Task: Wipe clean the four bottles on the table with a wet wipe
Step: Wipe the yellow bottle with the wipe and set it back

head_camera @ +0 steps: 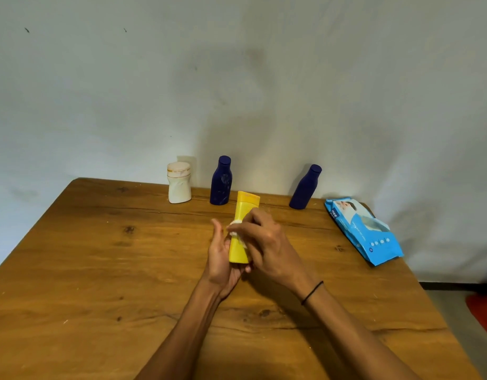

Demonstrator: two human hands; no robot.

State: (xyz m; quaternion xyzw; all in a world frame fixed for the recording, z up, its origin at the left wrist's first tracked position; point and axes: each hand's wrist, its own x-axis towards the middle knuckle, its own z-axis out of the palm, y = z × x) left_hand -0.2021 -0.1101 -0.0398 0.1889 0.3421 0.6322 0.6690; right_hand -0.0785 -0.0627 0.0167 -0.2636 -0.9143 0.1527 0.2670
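My left hand (221,259) holds a yellow bottle (243,212) above the middle of the wooden table (99,270), gripping its lower end. My right hand (261,242) pinches a white wet wipe (235,224) against the bottle's side. At the table's far edge stand a white bottle (179,185) with a cream cap, a dark blue bottle (221,182) with pale smears, and a second dark blue bottle (304,189) that leans to the right.
A blue pack of wet wipes (365,231) lies at the table's right edge, its flap lifted. A grey wall rises right behind the bottles. Floor and something red (483,311) show past the table's right side.
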